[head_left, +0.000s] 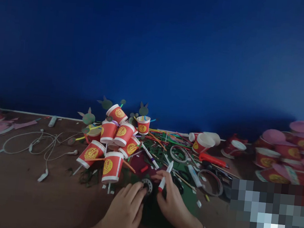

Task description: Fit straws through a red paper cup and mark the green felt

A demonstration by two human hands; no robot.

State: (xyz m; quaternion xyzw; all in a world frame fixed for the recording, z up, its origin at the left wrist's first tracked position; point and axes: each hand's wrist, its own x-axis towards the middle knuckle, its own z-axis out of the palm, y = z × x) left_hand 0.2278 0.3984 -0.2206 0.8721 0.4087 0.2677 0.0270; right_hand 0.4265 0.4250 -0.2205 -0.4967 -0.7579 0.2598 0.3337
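My left hand [126, 209] has its fingers closed on a dark round disc [148, 186] with a ring of small holes. Most of the disc's lower side is hidden by the fingers. Just to the right, my right hand [171, 200] grips a white marker [166, 177] with a red lower end, tilted upward to the right. Its fingertips come close to the disc. A small red piece [144, 169] lies beyond both hands. Under them is a dark green sheet [186, 199]. Left of my left hand stands a stack of red paper cups [112, 167] with straws stuck through them.
White earphones [43, 175] with a tangled cord lie at left. Behind my hands are coloured straws [157, 138], a second marker [150, 156] and a clear tape roll [179, 153]. A red-handled tool [213, 159] and more cups [267, 157] are at right. A blue wall [157, 57] rises behind.
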